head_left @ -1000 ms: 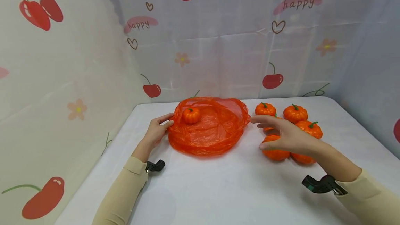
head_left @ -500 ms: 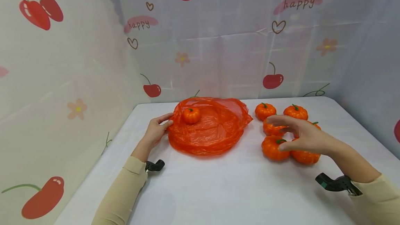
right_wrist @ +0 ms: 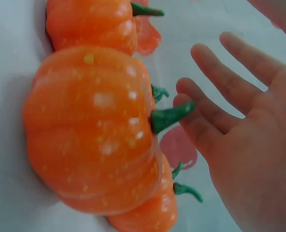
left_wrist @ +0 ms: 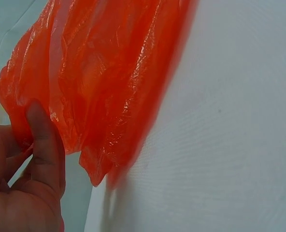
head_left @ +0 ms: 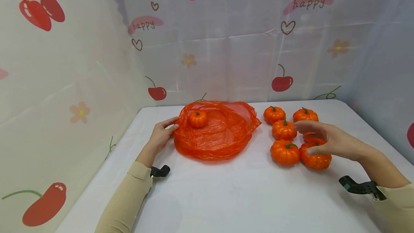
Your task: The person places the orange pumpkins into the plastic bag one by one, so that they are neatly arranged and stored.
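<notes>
My left hand (head_left: pixel 160 136) pinches the left rim of an orange plastic bag (head_left: pixel 220 139) between thumb and fingers; the left wrist view shows the thin film (left_wrist: pixel 109 72) bunched there. Inside the bag, near its left side, sits a small orange pumpkin (head_left: pixel 198 119). My right hand (head_left: pixel 337 141) hovers with spread fingers over the group of pumpkins on the right, holding nothing. Below its thumb lies the front right pumpkin (head_left: pixel 316 158), and another behind it is mostly hidden by the hand. In the right wrist view a large pumpkin (right_wrist: pixel 92 130) with a green stem faces the palm.
Beside the right hand stand a front left pumpkin (head_left: pixel 284 152), a middle pumpkin (head_left: pixel 283 130), a back left pumpkin (head_left: pixel 274 115) and a back right pumpkin (head_left: pixel 305 114). All rest on a white table (head_left: pixel 226 197). Printed curtains (head_left: pixel 223 64) enclose the back and sides.
My right hand has moved rightward, away from the bag's right edge and across the pumpkins. The bag's right corner now hangs free. My left hand stays in place.
</notes>
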Tool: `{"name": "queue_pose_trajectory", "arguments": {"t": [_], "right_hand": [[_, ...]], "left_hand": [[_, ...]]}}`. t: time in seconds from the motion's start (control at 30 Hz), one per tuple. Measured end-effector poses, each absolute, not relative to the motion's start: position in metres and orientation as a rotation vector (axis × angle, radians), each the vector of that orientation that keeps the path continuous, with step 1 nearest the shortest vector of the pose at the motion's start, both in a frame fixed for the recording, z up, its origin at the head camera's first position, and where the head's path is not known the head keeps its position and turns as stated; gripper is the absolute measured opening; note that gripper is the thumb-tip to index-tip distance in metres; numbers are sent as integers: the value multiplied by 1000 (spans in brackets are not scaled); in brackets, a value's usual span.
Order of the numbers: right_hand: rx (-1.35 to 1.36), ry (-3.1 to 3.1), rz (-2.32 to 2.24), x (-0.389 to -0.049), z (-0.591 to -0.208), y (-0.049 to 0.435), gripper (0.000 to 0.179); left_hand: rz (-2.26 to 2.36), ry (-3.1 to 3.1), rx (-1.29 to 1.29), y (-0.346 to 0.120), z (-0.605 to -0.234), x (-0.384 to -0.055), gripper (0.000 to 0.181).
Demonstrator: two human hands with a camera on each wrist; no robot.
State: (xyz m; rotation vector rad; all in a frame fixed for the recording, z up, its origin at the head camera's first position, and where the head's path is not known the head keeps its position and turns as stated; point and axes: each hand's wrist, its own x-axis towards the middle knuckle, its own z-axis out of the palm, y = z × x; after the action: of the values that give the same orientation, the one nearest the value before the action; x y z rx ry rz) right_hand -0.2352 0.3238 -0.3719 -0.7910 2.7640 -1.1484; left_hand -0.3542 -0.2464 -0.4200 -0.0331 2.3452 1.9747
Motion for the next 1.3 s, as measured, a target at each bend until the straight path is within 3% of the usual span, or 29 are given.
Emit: {"name": "queue_pose_trajectory", "arguments": {"t": [0.77,1.3], "right_hand": [[-834,2659,-1112,-238,-390,355,59],[-719,2641,-798,-236,-400,364,85]], "left_hand": [[1974,2372,-38,-246,-421,-353,44],[1962,2366,-22,-247,-423,-354,44]]}}
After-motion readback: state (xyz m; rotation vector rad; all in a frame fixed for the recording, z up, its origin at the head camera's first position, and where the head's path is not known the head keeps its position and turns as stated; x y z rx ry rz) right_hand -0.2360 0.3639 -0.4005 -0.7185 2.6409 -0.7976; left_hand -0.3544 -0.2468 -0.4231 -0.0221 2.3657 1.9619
